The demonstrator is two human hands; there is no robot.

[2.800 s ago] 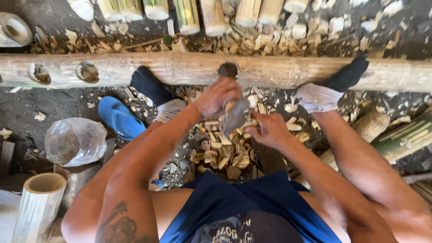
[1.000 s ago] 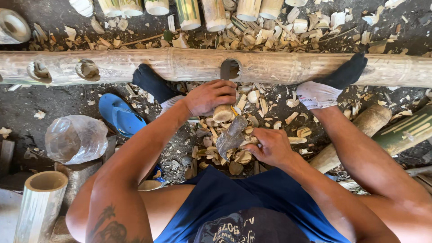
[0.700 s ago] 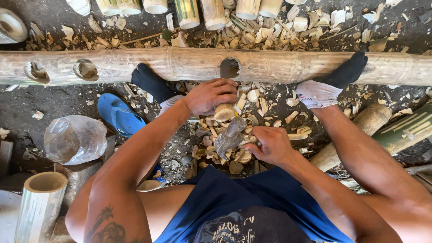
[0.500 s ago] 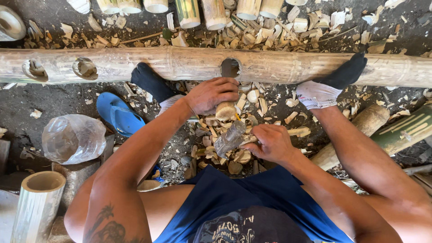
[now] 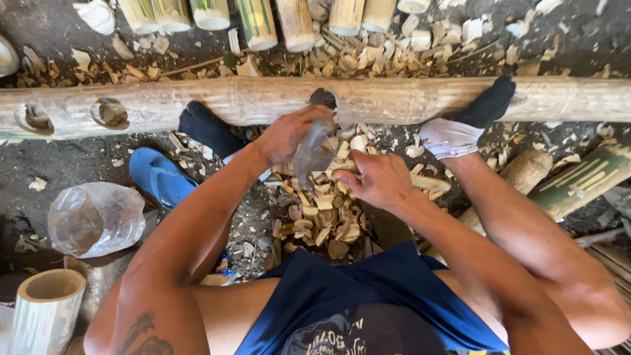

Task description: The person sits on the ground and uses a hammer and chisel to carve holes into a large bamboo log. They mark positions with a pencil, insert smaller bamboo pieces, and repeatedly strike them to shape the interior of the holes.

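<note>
Your right hand (image 5: pixel 376 179) w/ fingers wrapped round a blurred metal tool (image 5: pixel 313 152); left hand (image 5: pixel 292 130) closed at the hole (image 5: pixel 323 98) in the bamboo pole (image 5: pixel 263 98), chips (image 5: pixel 319 220) below.

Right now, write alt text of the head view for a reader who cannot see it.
Seen from above, a seated person's left hand and right hand grip a blurred metal tool beside a hole in a long bamboo pole braced by both socked feet. Wood chips lie between the legs; a blue sandal lies left.
</note>
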